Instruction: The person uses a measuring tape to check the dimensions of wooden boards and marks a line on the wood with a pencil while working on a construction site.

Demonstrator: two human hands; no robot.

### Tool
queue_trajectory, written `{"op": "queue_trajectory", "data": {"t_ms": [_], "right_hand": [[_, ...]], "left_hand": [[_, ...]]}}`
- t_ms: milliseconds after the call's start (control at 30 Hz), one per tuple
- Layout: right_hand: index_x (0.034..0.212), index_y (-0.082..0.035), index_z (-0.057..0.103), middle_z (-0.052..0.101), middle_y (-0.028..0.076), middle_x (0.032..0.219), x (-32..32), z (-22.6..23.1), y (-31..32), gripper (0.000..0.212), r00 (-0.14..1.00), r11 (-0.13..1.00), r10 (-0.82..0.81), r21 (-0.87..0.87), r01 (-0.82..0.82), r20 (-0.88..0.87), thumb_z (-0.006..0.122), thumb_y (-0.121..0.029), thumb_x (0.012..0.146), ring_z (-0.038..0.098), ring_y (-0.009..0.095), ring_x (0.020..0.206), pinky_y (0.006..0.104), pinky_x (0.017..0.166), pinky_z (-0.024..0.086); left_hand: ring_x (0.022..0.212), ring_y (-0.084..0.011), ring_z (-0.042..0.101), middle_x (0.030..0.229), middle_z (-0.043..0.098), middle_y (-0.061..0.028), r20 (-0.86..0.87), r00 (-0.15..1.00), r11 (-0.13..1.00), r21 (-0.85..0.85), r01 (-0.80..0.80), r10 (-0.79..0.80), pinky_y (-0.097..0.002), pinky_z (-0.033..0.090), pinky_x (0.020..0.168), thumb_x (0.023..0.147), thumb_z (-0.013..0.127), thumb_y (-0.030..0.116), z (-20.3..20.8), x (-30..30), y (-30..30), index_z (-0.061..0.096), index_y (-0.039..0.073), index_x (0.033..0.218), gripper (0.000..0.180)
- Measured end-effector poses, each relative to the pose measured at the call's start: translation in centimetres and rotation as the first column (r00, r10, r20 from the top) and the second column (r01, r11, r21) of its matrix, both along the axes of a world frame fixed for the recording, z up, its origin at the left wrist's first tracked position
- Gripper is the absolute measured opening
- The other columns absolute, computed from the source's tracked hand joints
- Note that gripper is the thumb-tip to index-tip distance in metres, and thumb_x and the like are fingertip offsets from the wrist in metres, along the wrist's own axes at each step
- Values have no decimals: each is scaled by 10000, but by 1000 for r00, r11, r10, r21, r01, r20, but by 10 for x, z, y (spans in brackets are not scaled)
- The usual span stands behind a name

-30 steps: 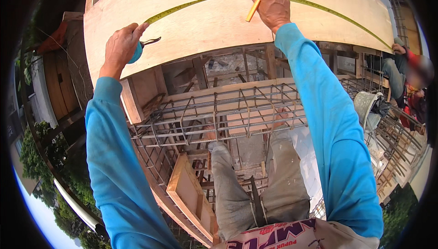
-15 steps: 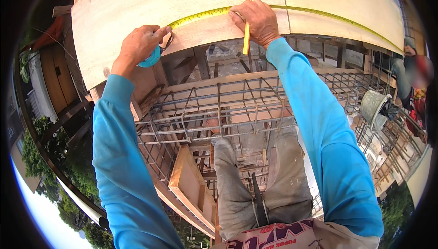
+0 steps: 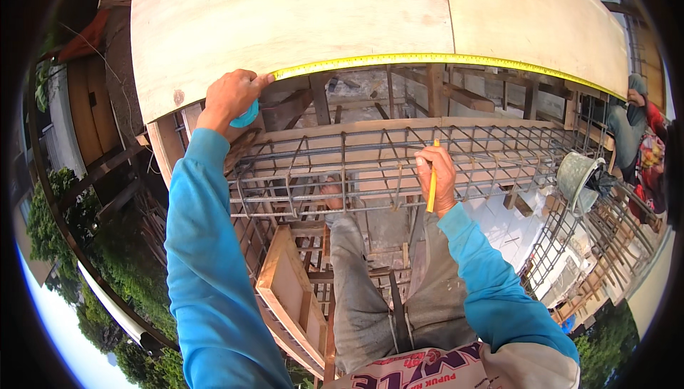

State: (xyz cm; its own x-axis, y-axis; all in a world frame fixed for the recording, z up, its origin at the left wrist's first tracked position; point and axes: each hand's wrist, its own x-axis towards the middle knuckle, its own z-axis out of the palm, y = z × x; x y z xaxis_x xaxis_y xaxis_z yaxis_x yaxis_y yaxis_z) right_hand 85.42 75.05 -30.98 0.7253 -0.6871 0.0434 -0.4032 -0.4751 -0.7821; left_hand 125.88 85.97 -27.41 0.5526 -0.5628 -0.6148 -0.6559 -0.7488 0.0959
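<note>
My left hand [image 3: 231,97] grips a turquoise tape measure [image 3: 246,114] at the plywood's near edge, with the case partly hidden beneath the palm. From it the yellow tape blade [image 3: 420,59] runs taut along the near edge of the plywood [image 3: 306,11] toward the right, where a person's hand [image 3: 634,97] is at its far end. A yellow carpenter's pencil [image 3: 432,182] is pinched in my right hand [image 3: 443,175], which hovers over the rebar cage [image 3: 342,168], well below the plywood and apart from the tape.
Steel bars and stirrups cross in front of my legs. A wooden formwork box [image 3: 292,289] stands at lower left. A grey bucket [image 3: 578,175] sits on the rebar at right, near the other person [image 3: 630,132]. Timber supports [image 3: 436,90] show under the plywood, with open gaps between them.
My right hand has left the plywood and come down toward me with the pencil. The tape blade has shifted from across the plywood to its near edge; my left hand has moved slightly nearer.
</note>
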Motion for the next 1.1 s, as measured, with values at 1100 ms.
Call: {"op": "queue_trajectory", "data": {"t_ms": [1100], "right_hand": [[915,-24,648,660,64,775,265,-12,-20,166,987,737,-83,675,-32,137,662,-133,790,622,122,689,252,660,506]], "left_hand": [[854,-285,653,859,702,-113,-99,992,994,84,-68,76,-404,487,788,838,589,581,-5,43,23,738,101,771,507]]}}
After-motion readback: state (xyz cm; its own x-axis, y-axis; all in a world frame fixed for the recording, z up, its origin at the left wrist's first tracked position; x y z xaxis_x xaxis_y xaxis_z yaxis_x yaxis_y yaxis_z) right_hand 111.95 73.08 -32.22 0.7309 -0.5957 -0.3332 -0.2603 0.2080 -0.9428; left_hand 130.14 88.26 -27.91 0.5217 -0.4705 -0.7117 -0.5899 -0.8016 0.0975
